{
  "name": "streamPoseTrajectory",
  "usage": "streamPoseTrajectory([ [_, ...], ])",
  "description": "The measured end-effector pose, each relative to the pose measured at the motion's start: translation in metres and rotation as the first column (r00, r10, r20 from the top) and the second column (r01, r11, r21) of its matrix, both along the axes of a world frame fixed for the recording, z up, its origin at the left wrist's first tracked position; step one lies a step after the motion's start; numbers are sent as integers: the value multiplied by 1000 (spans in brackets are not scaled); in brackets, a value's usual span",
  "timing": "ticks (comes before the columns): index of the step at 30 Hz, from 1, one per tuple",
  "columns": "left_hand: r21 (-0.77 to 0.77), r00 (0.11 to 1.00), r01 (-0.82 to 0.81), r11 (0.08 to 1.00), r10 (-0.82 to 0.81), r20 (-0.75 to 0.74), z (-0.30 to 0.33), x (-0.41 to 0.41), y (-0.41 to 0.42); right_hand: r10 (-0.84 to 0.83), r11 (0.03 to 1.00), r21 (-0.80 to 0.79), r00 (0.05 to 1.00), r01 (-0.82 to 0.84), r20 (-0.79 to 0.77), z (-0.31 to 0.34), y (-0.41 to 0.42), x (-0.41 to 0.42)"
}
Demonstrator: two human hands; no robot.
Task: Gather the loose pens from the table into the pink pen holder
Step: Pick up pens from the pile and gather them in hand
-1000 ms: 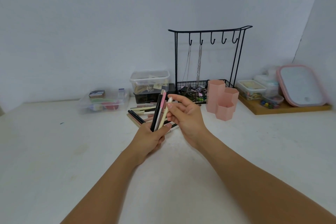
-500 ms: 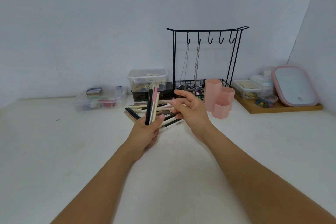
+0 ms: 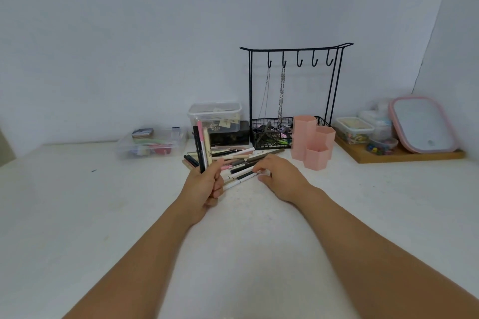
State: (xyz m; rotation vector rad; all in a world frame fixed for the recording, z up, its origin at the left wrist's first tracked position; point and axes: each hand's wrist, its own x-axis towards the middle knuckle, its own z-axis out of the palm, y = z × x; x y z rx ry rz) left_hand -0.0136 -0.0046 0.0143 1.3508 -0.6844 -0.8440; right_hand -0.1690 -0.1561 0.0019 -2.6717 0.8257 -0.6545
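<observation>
No readable writing anywhere; a pen in the held bunch has dark print on its cream barrel, too small to read. L hand [image 3: 204, 186] is curled tight round a bunch of pens [image 3: 202, 147] standing near upright, tips at 12 o'clock, while R hand [image 3: 278, 176] lies palm-down w/ fingers loosely bent, fingertips [image 3: 259, 171] touching the near end of the loose pens [image 3: 241, 163] piled on the white table [image 3: 77, 215]; can't tell if it's pinching one. Pink pen holder [image 3: 312, 145], three hex tubes, stands at approx 2 o'clock from R hand, just apart from the pile, in front of the black wire rack [image 3: 290, 90].
</observation>
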Motion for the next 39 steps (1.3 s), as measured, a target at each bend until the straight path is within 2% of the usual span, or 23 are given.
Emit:
streamPoseTrajectory([
  [6, -4, 999, -36, 999, 36, -4, -2, 1, -2, 8, 1000, -7, 995, -9, -96, 6, 2, 5],
  [9, -22, 998, -58, 998, 58, -3, -2, 0, -2, 23, 999, 35, 997, -21, -76, 7, 1, 4],
  [11, -31, 998, -70, 997, 70, -7, -3, 1, -3, -12, 997, 82, 999, 10, 31, 5, 0, 3],
  [14, -47, 997, -76, 996, 75, -25, -2, 1, -3, -74, 968, 250, 948, -6, 308, 11, 9, 7],
  [16, -48, 999, -51, 998, 50, -14, 0, 0, -2, -80, 887, 431, 865, -164, 495, 21, 24, 13],
  [18, -48, 1000, -14, 999, 15, 4, 0, 0, -1, -88, 738, 566, 780, -367, 620, 30, 40, 21],
  [20, -62, 1000, 22, 998, -21, 9, 1, -2, 0, -86, 646, 601, 738, -470, 669, 31, 54, 29],
  [24, -92, 998, 60, 994, -58, 27, 1, -3, 1, -114, 557, 636, 709, -534, 695, 23, 74, 36],
  [26, -90, 995, 83, 992, -78, 57, 0, -3, 0, -118, 565, 629, 702, -534, 702, 23, 77, 36],
  [29, -50, 988, 122, 991, -117, 99, -2, -1, -3, -65, 633, 594, 730, -496, 680, 22, 81, 37],
  [36, -32, 977, 178, 983, -173, 123, -3, 0, -4, -111, 624, 615, 725, -481, 680, 16, 82, 41],
  [39, -4, 977, 177, 984, -176, 125, -2, -1, -6, -110, 698, 585, 746, -412, 657, 12, 79, 45],
])
